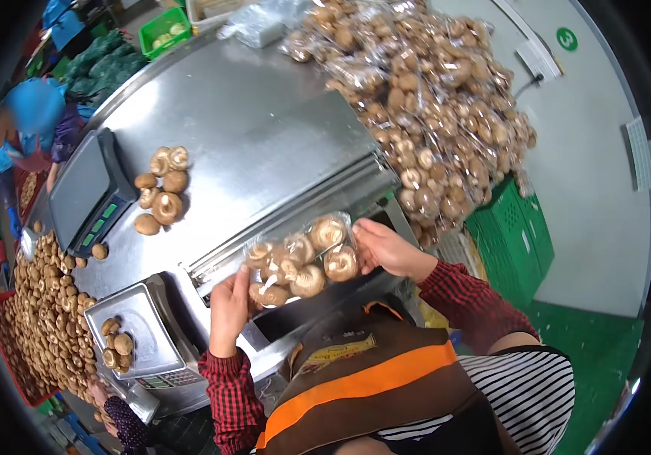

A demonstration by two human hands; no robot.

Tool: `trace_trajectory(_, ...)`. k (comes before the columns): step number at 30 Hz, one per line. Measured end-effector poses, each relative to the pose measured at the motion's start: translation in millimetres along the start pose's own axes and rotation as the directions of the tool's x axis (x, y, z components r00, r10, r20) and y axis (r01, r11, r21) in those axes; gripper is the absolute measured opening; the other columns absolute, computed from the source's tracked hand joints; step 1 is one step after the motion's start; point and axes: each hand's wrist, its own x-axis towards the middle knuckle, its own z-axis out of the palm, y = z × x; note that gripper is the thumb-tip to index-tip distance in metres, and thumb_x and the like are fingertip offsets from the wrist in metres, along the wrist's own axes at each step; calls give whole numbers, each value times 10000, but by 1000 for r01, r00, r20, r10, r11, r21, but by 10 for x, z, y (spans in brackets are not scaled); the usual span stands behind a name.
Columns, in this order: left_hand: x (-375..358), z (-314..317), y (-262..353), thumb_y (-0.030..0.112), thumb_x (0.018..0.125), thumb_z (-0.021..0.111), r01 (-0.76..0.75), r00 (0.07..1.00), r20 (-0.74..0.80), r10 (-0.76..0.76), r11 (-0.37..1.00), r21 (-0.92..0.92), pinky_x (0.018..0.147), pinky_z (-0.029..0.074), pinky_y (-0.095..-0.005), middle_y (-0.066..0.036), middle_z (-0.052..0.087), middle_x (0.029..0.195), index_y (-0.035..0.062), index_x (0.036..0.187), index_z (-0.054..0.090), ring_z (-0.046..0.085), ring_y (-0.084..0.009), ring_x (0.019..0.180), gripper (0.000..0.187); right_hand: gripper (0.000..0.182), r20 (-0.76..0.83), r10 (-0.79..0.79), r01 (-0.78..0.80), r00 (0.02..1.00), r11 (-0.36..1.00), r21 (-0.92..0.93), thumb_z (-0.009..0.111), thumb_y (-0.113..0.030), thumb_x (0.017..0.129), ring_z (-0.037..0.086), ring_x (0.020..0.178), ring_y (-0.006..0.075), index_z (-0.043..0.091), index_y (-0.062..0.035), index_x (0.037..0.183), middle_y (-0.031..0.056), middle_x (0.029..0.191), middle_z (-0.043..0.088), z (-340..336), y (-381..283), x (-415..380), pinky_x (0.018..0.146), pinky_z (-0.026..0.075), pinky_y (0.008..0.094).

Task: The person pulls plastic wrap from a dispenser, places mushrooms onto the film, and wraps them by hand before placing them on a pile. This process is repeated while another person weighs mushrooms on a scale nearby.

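Observation:
A clear plastic-wrapped pack of mushrooms (306, 279) is held between my two hands, close to the front of my apron. My left hand (229, 307) grips its left end, thumb on top. At the right end, my right hand (388, 250) pinches the pack's edge with curled fingers. Several brown mushrooms with pale stems show through the film. Beyond the pack, a small group of loose mushrooms (165, 189) lies on the steel table (242, 121).
Many bagged mushrooms (432, 114) are heaped at the right. Two scales stand left, one dark (86, 193), one with mushrooms on its tray (143, 356). Loose mushrooms (52, 318) pile far left. A green crate (511, 243) sits right. Co-workers' arms (124, 421) show left.

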Motion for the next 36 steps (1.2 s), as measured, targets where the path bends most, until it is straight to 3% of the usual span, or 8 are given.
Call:
trace_trajectory(8,-180,698,-707,223,999,533,-365,907,-242,346,930,-38,525,320,-295,-8,423,572,26,660,450,342,-80,591,401,251,-487,-672,306,558,712,-632,506,-211,1003,509,546,133,504,-13,849,83,656,551,2,1107,-243,499,428,296)
trace_trajectory(18,517,1134,-798,189,871,667,-545,459,33,888,252,800,562,466,-421,-110,571,672,75,652,528,578,-317,617,283,256,-822,-545,164,165,837,-522,537,-257,979,603,696,390,523,-23,875,208,758,613,-508,2167,270,585,455,419)
trace_trajectory(22,350,1299,-745,143,912,595,-538,726,66,685,505,675,575,436,-413,-157,544,665,23,669,487,537,-339,614,292,223,-598,-690,791,408,594,-146,486,-247,1002,635,822,217,617,-68,1023,62,978,648,-54,2212,96,642,494,371)
trace_trajectory(24,142,1288,-846,178,971,555,-559,824,137,549,828,43,551,414,-343,-58,541,659,17,705,519,513,-156,601,313,228,69,-932,610,357,176,-772,494,-235,987,633,851,197,632,-83,1086,46,1048,639,35,1578,-626,700,508,328)
trace_trajectory(26,-434,1438,-539,136,977,524,-13,994,83,72,828,-561,539,372,-261,8,528,704,31,776,545,462,-85,622,227,236,247,-697,738,674,651,-176,534,-235,957,624,853,176,631,-78,1104,42,1043,648,249,1411,-861,727,486,311)
trace_trajectory(29,-451,1233,-710,205,930,606,-408,663,311,681,677,-612,563,340,-213,-14,446,712,19,872,543,431,-97,631,205,276,558,-241,182,794,970,161,594,-237,913,609,856,144,629,-71,1130,37,1034,661,480,1107,-1019,766,454,285)
trace_trajectory(32,-902,1403,-195,421,828,731,-489,716,78,694,578,-653,663,418,-375,-71,573,958,42,1067,573,532,-183,799,474,338,418,-300,352,857,934,-51,653,-238,869,595,859,112,627,-64,1157,31,1026,674,357,1150,-943,806,421,259)
trace_trajectory(36,-815,1111,-255,408,874,670,364,551,798,243,790,-493,763,434,-403,-100,565,1068,36,1142,556,538,-220,921,473,412,-57,-266,266,962,883,386,640,-80,886,568,1162,199,522,-2,1273,89,1199,617,-212,912,-1092,1006,448,327)
